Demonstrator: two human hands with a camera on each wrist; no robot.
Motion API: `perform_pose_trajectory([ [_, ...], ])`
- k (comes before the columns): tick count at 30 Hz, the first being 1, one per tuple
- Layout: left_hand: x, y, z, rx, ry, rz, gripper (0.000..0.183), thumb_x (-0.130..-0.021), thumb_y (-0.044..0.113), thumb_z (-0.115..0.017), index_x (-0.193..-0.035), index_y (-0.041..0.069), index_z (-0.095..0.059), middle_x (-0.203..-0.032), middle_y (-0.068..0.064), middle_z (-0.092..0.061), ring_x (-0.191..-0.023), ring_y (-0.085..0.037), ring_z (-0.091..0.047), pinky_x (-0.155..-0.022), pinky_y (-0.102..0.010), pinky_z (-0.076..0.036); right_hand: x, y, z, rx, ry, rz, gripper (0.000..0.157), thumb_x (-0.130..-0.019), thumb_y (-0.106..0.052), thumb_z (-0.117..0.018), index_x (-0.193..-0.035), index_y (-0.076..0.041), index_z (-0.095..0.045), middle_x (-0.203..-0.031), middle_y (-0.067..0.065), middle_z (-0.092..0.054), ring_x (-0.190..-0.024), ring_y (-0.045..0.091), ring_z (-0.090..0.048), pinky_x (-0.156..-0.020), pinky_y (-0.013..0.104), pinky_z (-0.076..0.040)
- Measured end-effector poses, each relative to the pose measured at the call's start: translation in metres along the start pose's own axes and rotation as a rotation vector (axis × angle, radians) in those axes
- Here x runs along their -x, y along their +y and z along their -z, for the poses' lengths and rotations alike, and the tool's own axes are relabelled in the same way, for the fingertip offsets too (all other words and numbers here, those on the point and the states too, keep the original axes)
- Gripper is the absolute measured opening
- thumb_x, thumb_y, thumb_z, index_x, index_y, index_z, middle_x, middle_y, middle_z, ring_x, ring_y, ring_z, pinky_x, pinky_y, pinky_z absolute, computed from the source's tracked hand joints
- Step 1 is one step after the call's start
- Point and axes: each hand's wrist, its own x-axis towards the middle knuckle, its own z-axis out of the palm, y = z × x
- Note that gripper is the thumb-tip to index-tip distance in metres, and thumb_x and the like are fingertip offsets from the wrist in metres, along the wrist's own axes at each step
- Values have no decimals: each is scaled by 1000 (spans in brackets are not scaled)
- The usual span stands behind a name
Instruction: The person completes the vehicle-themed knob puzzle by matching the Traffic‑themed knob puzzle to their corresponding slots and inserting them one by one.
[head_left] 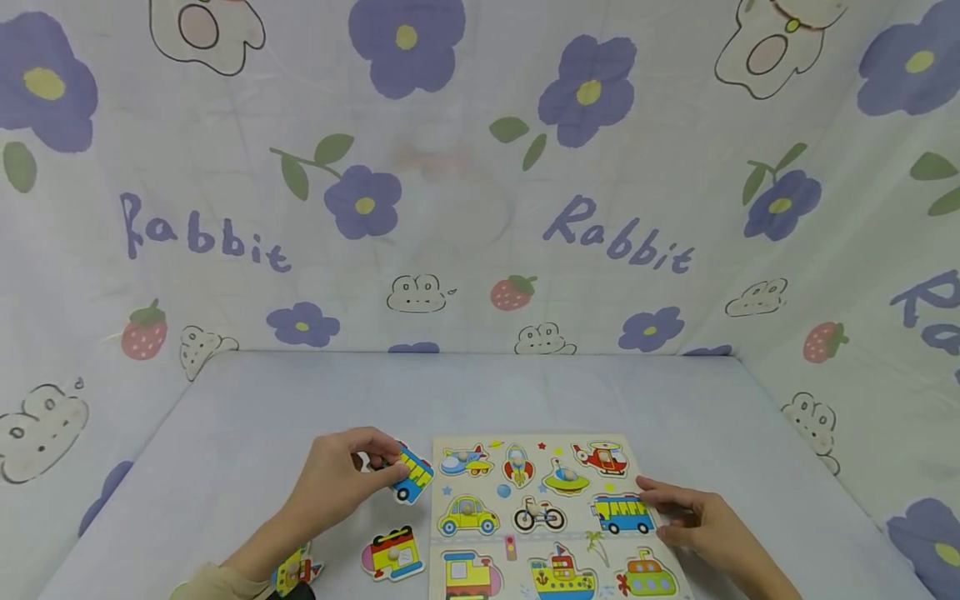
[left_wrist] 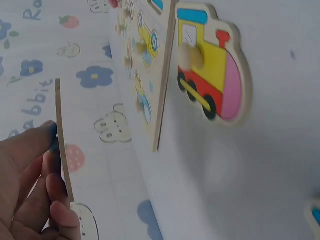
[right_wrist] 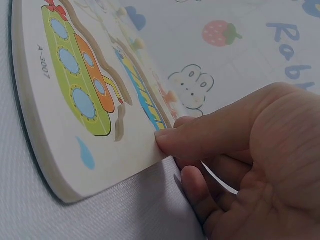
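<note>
My left hand [head_left: 337, 479] pinches a bus puzzle piece [head_left: 415, 473] by its edges, tilted up beside the left edge of a wooden puzzle board [head_left: 551, 533]. In the left wrist view the bus piece [left_wrist: 62, 145] shows edge-on between thumb and fingers. My right hand [head_left: 705, 525] grips the board's right edge, thumb on top near the bus recess [head_left: 622, 514] and the other fingers at the edge below. Knobbed plane, rocket, saucer, helicopter, car and bicycle pieces sit in the board. The bus, train, ship and submarine recesses show printed pictures without knobs.
A knobbed train piece [head_left: 393, 554] lies upside down on the white table left of the board. Farther left, a ship piece [head_left: 288, 575] is partly hidden by my left forearm. Patterned cloth walls [head_left: 465, 208] rise behind the table and at its sides.
</note>
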Motion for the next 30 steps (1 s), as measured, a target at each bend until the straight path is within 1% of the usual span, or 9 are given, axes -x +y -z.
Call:
perform_pose_trajectory([
  [5, -5, 11, -18, 30, 26, -39, 16, -78, 21, -86, -87, 23, -73, -77, 17, -65, -69, -10, -56, -59, -26, -43, 1, -1, 1, -5, -2, 1, 42, -74, 6, -76, -113, -10, -74, -142, 2, -53, -112, 23, -55, -80, 34, -51],
  [11, -7, 24, -38, 93, 26, -42, 16, -76, 22, -87, -84, 24, -74, -75, 17, -65, -73, -13, -55, -64, -27, -44, 0, -1, 0, -1, -1, -8, 41, -74, 6, -76, -112, -10, -74, -142, 2, -53, -111, 23, -55, -79, 35, -51],
  [14, -7, 30, -47, 140, 15, -47, 15, -77, 22, -87, -84, 23, -74, -75, 18, -66, -74, -15, -57, -68, -31, -46, -1, -1, 0, 8, 2, -11, 42, -74, 6, -76, -112, -10, -74, -142, 2, -53, -111, 23, -55, -79, 35, -50],
  [19, -6, 37, -64, 161, 22, -51, 17, -75, 22, -88, -83, 22, -73, -73, 20, -66, -73, -15, -59, -72, -39, -47, 0, -2, 0, 9, 0, -10, 42, -74, 7, -76, -112, -10, -74, -142, 3, -53, -114, 24, -54, -79, 34, -50],
  [22, -7, 39, -74, 165, 26, -44, 17, -75, 22, -88, -82, 22, -73, -73, 20, -66, -74, -13, -59, -72, -37, -47, 0, -2, 0, 5, -5, -7, 41, -75, 7, -76, -112, -9, -74, -143, 4, -52, -113, 24, -55, -79, 34, -51],
  [26, -8, 43, -87, 186, 11, -37, 17, -75, 22, -88, -82, 21, -72, -73, 19, -66, -76, -12, -58, -73, -36, -47, 0, -2, 0, -1, -8, -1, 41, -75, 8, -76, -112, -9, -74, -143, 5, -52, -111, 24, -55, -79, 33, -51],
  [30, -9, 47, -98, 189, -24, -20, 17, -75, 24, -88, -82, 22, -72, -72, 19, -66, -77, -11, -57, -73, -36, -44, -1, -2, 0, 11, -11, 10, 40, -75, 7, -76, -112, -8, -73, -143, 6, -52, -112, 24, -55, -79, 33, -51],
])
